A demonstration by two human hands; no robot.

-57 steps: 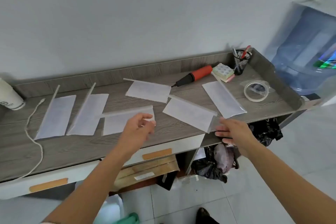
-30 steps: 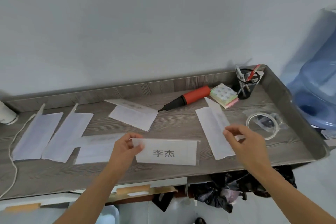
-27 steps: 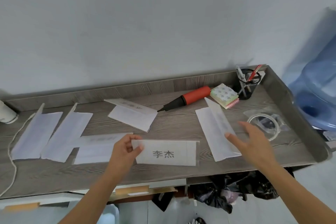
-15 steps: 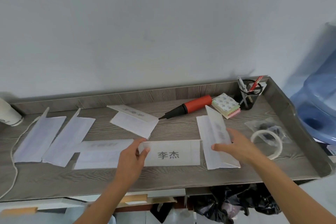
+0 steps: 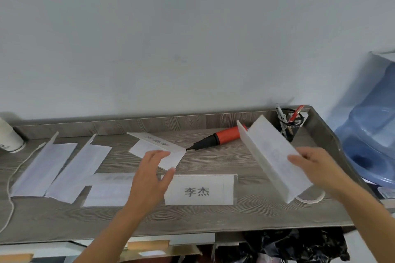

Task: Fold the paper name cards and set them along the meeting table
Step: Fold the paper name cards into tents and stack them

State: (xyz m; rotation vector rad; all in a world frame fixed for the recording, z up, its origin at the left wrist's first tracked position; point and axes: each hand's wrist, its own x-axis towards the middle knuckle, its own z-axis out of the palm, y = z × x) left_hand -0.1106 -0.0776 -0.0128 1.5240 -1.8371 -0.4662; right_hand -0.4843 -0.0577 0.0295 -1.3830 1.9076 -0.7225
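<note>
A folded name card with black printed characters (image 5: 198, 189) stands at the front middle of the grey wooden table (image 5: 213, 218). My left hand (image 5: 149, 179) hovers open just left of it, fingers spread, holding nothing. My right hand (image 5: 318, 168) grips a folded white card (image 5: 271, 156) by its right edge and holds it tilted above the table's right side. Another folded card (image 5: 156, 145) lies behind my left hand. Three more folded cards (image 5: 42, 164) (image 5: 79, 166) (image 5: 109, 190) lie to the left.
A red and black hand pump (image 5: 220, 136) lies at the back. A mesh pen holder (image 5: 290, 124) stands in the back right corner, a tape roll (image 5: 310, 198) under the lifted card. A white cup (image 5: 8, 136) and cord (image 5: 10, 177) sit far left. A blue water bottle (image 5: 374, 141) is right.
My left hand let go of the printed card, which now stands on the table. My right hand took hold of the right-hand card and lifted it off the table.
</note>
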